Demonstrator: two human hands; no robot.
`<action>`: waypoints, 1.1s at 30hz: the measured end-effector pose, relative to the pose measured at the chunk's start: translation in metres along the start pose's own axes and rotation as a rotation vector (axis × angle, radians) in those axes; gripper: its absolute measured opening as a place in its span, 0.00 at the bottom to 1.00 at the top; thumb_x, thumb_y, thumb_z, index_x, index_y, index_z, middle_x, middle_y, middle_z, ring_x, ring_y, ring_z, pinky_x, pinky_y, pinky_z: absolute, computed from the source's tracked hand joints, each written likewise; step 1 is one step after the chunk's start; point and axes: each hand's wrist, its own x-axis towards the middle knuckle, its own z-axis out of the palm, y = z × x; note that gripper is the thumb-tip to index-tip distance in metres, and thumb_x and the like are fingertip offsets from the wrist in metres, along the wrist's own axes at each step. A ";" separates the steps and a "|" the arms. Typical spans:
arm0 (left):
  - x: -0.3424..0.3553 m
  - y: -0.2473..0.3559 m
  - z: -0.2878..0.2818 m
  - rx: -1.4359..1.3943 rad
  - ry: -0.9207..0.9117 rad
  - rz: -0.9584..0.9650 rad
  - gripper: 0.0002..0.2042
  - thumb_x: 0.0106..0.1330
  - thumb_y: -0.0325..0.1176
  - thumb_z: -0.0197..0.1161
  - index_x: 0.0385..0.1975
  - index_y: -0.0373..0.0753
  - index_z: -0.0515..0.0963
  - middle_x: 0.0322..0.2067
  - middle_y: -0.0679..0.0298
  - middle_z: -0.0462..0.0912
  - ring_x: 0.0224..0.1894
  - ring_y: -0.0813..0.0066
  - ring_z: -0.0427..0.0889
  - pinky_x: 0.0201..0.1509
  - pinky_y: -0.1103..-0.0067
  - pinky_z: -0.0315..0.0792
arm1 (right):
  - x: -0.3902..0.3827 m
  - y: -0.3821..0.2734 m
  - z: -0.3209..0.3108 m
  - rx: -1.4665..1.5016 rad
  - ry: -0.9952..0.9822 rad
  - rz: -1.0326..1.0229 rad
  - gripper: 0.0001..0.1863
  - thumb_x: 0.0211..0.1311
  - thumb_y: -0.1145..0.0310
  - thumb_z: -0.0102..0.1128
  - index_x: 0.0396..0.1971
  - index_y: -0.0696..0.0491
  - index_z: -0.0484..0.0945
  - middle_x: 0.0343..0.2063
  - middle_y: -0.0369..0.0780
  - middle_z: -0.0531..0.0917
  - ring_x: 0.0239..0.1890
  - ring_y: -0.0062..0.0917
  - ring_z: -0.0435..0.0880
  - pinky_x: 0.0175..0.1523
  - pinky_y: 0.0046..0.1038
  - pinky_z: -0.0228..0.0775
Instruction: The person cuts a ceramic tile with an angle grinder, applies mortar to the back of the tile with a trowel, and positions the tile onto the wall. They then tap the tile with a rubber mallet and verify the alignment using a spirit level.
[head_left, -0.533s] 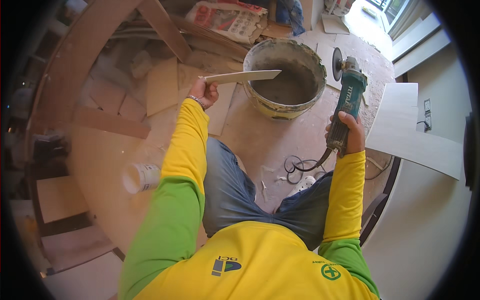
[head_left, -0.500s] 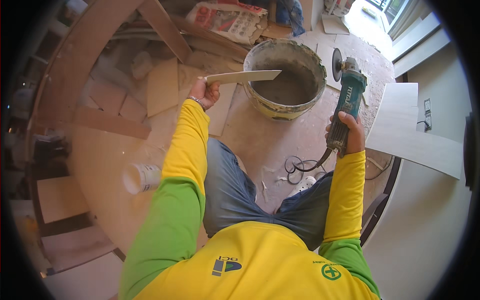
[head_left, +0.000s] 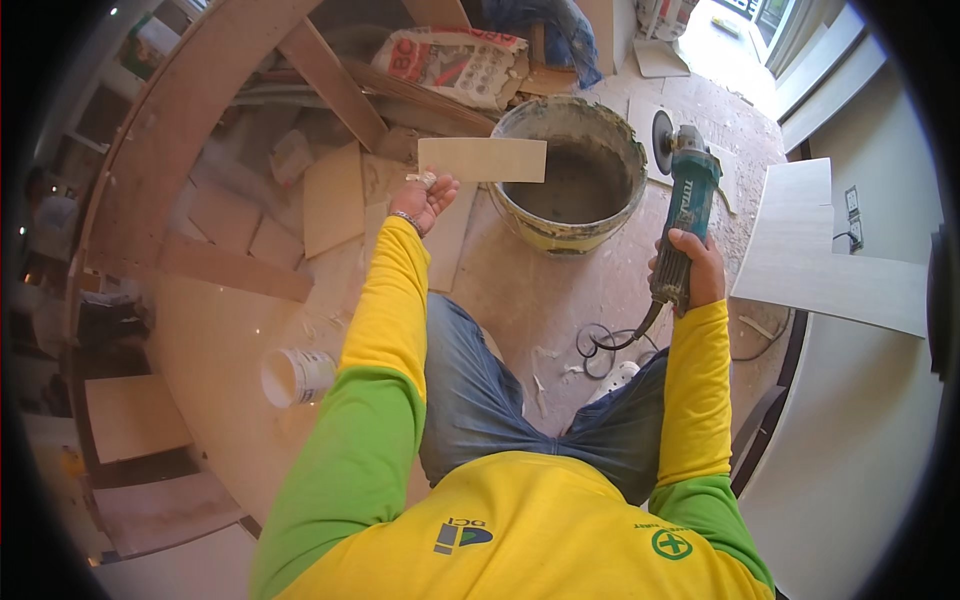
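Between the fingers of my left hand [head_left: 428, 200] is one end of a flat beige tile strip [head_left: 480, 160]. Its broad face is turned up, and its far end overlaps the rim of a large mud-caked bucket [head_left: 520, 215] in the picture. Grey material lies inside the bucket. My right hand [head_left: 693, 268] is wrapped around the body of a teal and black angle grinder [head_left: 690, 200], held upright with its disc [head_left: 663, 141] at the top. From the grinder's lower end a black cord [head_left: 640, 328] runs down to the floor.
Right of me, a large cut tile with a notch [head_left: 800, 240] stands near a wall socket [head_left: 852, 205]. A white tub [head_left: 298, 377] lies on its side at left. Tile offcuts [head_left: 333, 200] and wooden framing [head_left: 335, 80] are beyond; a torn bag [head_left: 455, 65] sits behind the bucket.
The tile strip has turned from nearly edge-on to showing its broad face. My left hand has rolled with it. The grinder has shifted slightly left, still in my right hand.
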 end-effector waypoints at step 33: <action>-0.084 -0.034 0.046 0.370 -0.117 -0.266 0.12 0.67 0.29 0.54 0.47 0.30 0.72 0.36 0.50 0.82 0.37 0.62 0.84 0.41 0.72 0.82 | 0.003 0.005 -0.002 -0.013 -0.002 -0.036 0.19 0.50 0.65 0.65 0.41 0.58 0.74 0.26 0.40 0.77 0.19 0.26 0.79 0.25 0.27 0.74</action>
